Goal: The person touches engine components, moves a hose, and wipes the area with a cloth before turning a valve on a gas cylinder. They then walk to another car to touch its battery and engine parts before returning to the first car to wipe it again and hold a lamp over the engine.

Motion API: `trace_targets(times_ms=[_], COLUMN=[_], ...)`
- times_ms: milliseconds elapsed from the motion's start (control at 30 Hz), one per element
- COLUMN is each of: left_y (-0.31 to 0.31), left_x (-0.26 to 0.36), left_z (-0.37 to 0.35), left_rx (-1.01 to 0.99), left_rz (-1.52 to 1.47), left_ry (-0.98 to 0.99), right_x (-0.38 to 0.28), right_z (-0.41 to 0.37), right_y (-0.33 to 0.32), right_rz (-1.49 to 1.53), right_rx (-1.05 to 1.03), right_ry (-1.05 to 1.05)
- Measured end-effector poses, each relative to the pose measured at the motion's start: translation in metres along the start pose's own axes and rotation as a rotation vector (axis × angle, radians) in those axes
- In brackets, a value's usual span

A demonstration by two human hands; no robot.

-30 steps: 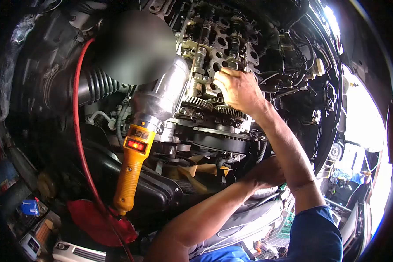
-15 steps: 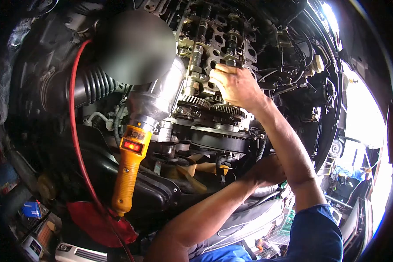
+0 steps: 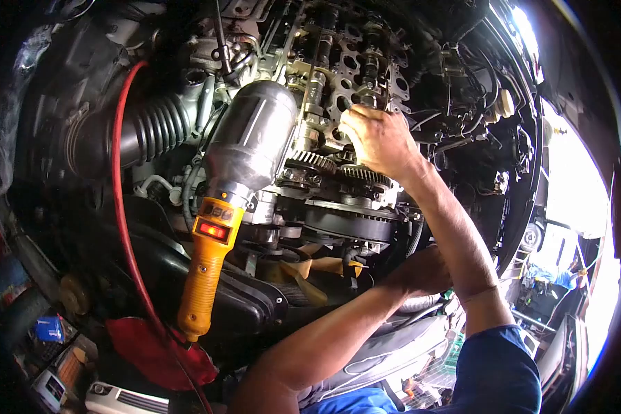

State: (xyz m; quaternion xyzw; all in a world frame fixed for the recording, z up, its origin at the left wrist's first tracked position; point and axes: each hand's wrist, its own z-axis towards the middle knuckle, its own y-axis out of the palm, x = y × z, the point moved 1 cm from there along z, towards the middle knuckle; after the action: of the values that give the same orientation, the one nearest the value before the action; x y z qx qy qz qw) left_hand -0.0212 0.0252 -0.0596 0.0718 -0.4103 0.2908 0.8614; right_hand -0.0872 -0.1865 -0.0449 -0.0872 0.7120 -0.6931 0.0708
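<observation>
My right hand is over the front end of the right camshaft, just above the toothed gears. Its fingers are curled and pressed together; what they grip is hidden beneath them. Lower down, my left hand lies partly behind my right forearm beside the front of the engine, its fingers out of sight. Left of the open cylinder head stands a work lamp with an orange handle, a lit red switch and a metal shade.
A red hose curves down the left side past a ribbed black air duct. The large belt pulley and yellowish fan blades are below the gears. A red cloth lies at the lower left.
My right hand has shifted slightly to the right, with its fingers still curled. A grey blurred patch over the lamp's top is gone. My left hand looks nearly unchanged.
</observation>
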Motion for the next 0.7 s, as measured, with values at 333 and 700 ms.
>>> trace_targets(times_ms=[333, 700], left_y=[0.001, -0.009], left_x=[0.0, 0.003], left_z=[-0.001, 0.003], left_rx=[0.003, -0.068], left_rz=[-0.129, -0.151], left_ry=[-0.096, -0.1], right_x=[0.008, -0.008], right_z=[-0.001, 0.004], right_y=[0.009, -0.008], right_rz=[0.177, 0.124], right_rx=[-0.05, -0.143], right_ry=[-0.041, 0.095])
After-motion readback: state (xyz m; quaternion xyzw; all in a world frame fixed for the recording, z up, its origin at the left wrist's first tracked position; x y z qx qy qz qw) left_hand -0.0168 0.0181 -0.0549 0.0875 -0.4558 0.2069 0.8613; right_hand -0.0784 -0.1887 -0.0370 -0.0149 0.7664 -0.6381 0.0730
